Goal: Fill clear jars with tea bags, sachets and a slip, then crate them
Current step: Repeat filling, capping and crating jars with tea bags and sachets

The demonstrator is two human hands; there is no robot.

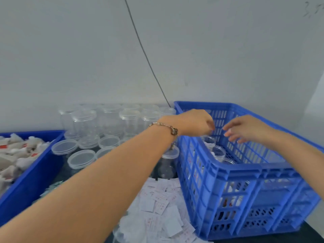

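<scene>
- We've got both hands up over the blue crate point(245, 181), which sits on the right of the dark surface point(312, 234) with its long side running away from us toward the wall.
- Left hand point(196, 122) reaches across from the left, fingers curled down over the crate's near-left rim. Can't tell if it's pinching anything; looks like nothing's in it. There's a bracelet point(168, 128) on that wrist.
- Right hand point(245, 128) hangs over the crate's middle, fingers loose and a bit spread, holding nothing.
- Inside the crate we see a few filled jars point(218, 151) standing upright, lids up, lined along the left wall.
- Left of the crate: a bunch of empty clear jars point(108, 120) standing upright against the wall, some stacked, with more in front showing us their lids.
- One lidded jar point(169, 162) stands just beside the crate's left wall.
- Paper slips point(161, 204) lie in a loose heap in front, touching the crate's corner.
- Far left, a blue bin point(33, 176) holds tea bags point(19, 151) piled up.
</scene>
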